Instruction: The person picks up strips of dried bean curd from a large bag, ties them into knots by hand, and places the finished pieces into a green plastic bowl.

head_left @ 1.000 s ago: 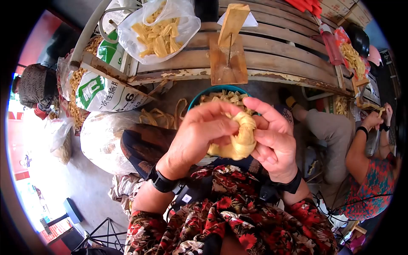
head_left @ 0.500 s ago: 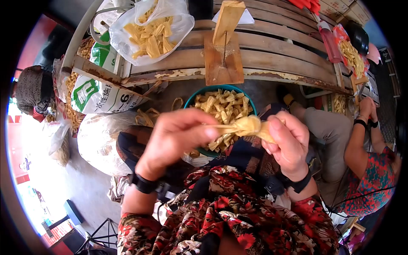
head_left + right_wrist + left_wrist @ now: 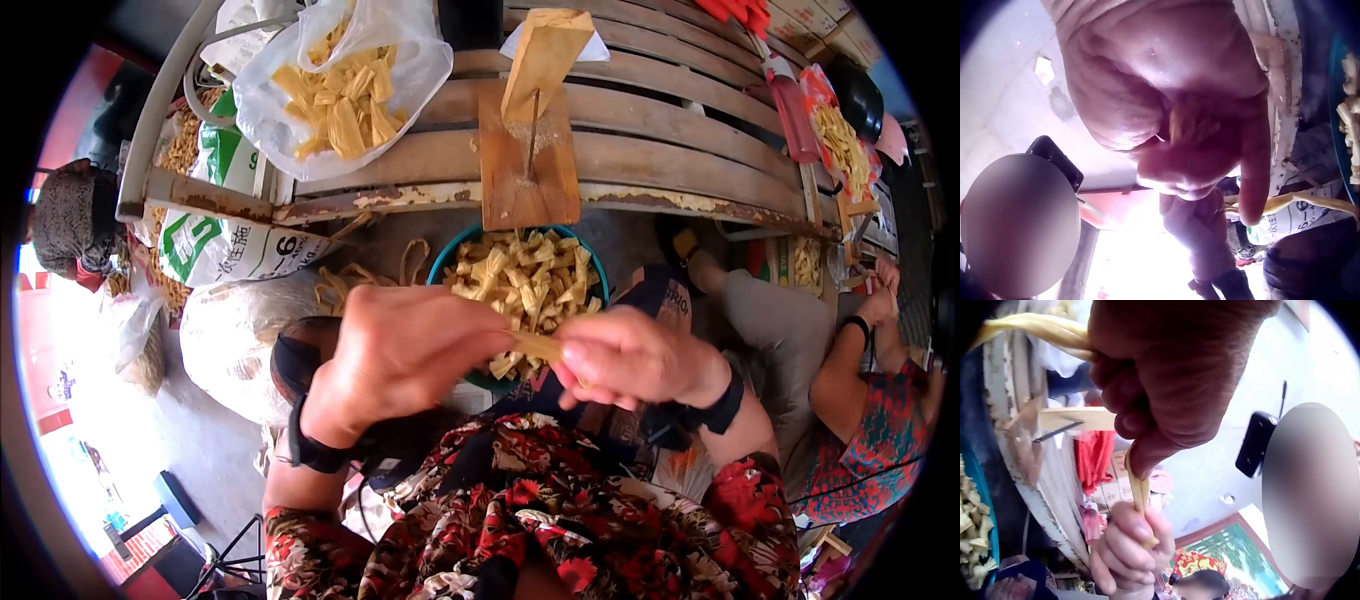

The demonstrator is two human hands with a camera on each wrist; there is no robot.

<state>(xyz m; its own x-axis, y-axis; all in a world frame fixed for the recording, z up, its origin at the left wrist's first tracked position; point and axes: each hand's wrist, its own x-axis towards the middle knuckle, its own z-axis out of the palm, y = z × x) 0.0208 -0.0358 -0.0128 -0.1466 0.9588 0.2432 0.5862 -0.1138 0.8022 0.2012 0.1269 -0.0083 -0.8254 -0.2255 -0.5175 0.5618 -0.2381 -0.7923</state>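
A pale yellow, flat strip [image 3: 537, 345] stretches between the two hands, above the basin. My left hand [image 3: 410, 350] pinches one part of it; from that hand a twisted length of strip [image 3: 1041, 331] trails off in the left wrist view. My right hand [image 3: 640, 355] grips the other part with curled fingers, and a yellow piece [image 3: 1191, 122] shows inside its palm in the right wrist view. Below the hands stands a teal basin [image 3: 437, 270] full of short knotted yellow pieces [image 3: 515, 275], partly hidden by the hands.
Behind the basin is a slatted bench [image 3: 680, 150] carrying a wooden stand [image 3: 530, 150] with a metal rod and a plastic bag [image 3: 410, 100] of yellow pieces. A printed sack [image 3: 240, 245] and clear plastic sack [image 3: 240, 350] lie left. Another person [image 3: 860, 410] sits right.
A second ago both hands held a looped yellow strip; then a knot showed as they drew apart. Now the hands are closer and lower, a thin strip between them, the knot out of sight.
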